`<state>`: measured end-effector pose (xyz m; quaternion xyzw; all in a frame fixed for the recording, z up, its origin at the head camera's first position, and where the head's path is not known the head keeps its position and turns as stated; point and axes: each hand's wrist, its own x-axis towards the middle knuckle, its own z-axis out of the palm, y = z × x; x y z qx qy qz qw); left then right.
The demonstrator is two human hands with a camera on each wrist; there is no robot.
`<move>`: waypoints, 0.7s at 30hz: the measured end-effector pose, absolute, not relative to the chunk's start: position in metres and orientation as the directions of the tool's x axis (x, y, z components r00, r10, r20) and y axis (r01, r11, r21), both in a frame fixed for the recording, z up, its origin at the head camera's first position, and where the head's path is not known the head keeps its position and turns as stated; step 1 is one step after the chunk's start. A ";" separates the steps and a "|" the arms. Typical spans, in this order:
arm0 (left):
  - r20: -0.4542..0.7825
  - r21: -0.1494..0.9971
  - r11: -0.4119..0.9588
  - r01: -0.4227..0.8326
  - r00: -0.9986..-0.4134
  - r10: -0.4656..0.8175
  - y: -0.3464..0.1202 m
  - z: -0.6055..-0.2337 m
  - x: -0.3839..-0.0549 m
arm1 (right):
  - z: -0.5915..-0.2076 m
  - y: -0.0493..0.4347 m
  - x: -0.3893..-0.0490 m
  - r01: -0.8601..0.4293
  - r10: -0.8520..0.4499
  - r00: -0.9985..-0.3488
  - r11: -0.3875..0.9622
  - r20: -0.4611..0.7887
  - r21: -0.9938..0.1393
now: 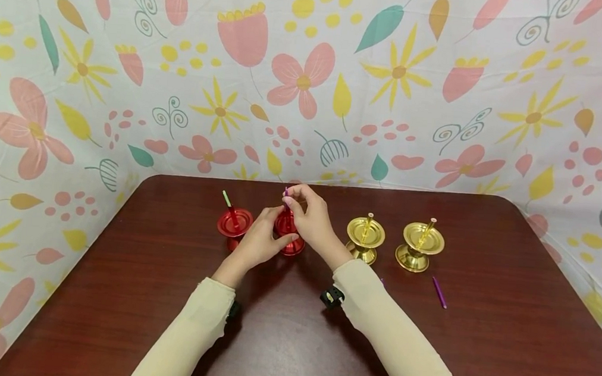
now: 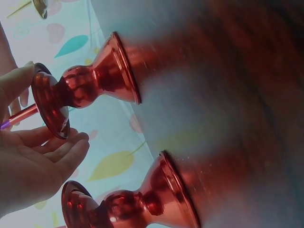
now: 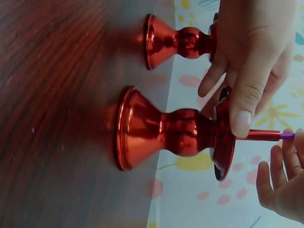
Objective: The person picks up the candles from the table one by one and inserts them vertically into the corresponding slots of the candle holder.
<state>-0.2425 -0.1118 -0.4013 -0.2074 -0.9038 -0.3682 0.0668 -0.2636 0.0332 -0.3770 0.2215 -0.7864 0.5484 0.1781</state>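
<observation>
My left hand (image 1: 260, 239) holds a shiny red candle holder (image 3: 183, 133) by its round dish, the thumb on the rim and the fingers round the far side. My right hand (image 1: 314, 220) pinches a thin purple candle (image 3: 287, 136) at the top of the holder's narrow red tube (image 3: 259, 135). The candle's lower end meets the tube mouth, in line with it. The holder stands upright on the table. Left of it is a second red candle holder (image 1: 234, 224), with a pale green candle (image 1: 226, 198) standing in its tube.
Two gold candle holders (image 1: 366, 232) (image 1: 423, 239) stand to the right, no candle showing above their tubes. A purple candle (image 1: 439, 292) lies on the dark wood table (image 1: 286, 354) in front of them. Behind the table hangs a flower-patterned cloth (image 1: 294, 139).
</observation>
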 end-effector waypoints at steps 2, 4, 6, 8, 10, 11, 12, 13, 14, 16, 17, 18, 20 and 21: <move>0.270 0.642 0.643 0.418 -0.908 0.320 -0.111 -0.402 -0.242 | -0.375 0.035 -0.263 -0.548 -0.174 -0.836 0.314 0.520 -0.775; 0.273 0.640 0.646 0.417 -0.909 0.316 -0.111 -0.402 -0.241 | -0.374 0.037 -0.263 -0.555 -0.197 -0.832 0.321 0.519 -0.768; 0.276 0.636 0.649 0.417 -0.909 0.313 -0.110 -0.402 -0.240 | -0.372 0.040 -0.262 -0.560 -0.217 -0.829 0.319 0.516 -0.765; 0.279 0.628 0.655 0.420 -0.907 0.315 -0.109 -0.403 -0.240 | -0.370 0.043 -0.261 -0.555 -0.233 -0.832 0.312 0.504 -0.772; 0.268 0.615 0.671 0.413 -0.910 0.315 -0.108 -0.403 -0.239 | -0.368 0.047 -0.259 -0.544 -0.245 -0.838 0.306 0.488 -0.781; 0.257 0.610 0.680 0.406 -0.914 0.315 -0.108 -0.403 -0.238 | -0.366 0.049 -0.258 -0.540 -0.249 -0.840 0.305 0.481 -0.785; 0.248 0.603 0.689 0.401 -0.916 0.316 -0.108 -0.403 -0.238 | -0.365 0.050 -0.256 -0.535 -0.252 -0.843 0.303 0.475 -0.789; 0.238 0.596 0.699 0.396 -0.918 0.317 -0.108 -0.402 -0.237 | -0.363 0.052 -0.255 -0.531 -0.253 -0.845 0.303 0.471 -0.791; 0.229 0.589 0.708 0.389 -0.921 0.315 -0.108 -0.402 -0.236 | -0.361 0.054 -0.253 -0.532 -0.253 -0.845 0.303 0.471 -0.791; 0.223 0.578 0.721 0.383 -0.924 0.311 -0.108 -0.399 -0.235 | -0.357 0.057 -0.250 -0.540 -0.251 -0.840 0.307 0.481 -0.784; 0.223 0.570 0.728 0.381 -0.925 0.309 -0.108 -0.398 -0.234 | -0.355 0.058 -0.248 -0.547 -0.248 -0.836 0.308 0.489 -0.779; 0.222 0.562 0.735 0.380 -0.925 0.308 -0.108 -0.396 -0.234 | -0.353 0.060 -0.246 -0.555 -0.246 -0.831 0.310 0.498 -0.772; 0.215 0.542 0.752 0.375 -0.927 0.306 -0.108 -0.391 -0.232 | -0.350 0.063 -0.243 -0.570 -0.242 -0.821 0.316 0.517 -0.758; 0.208 0.529 0.763 0.372 -0.928 0.308 -0.108 -0.388 -0.230 | -0.349 0.065 -0.242 -0.576 -0.240 -0.817 0.322 0.524 -0.752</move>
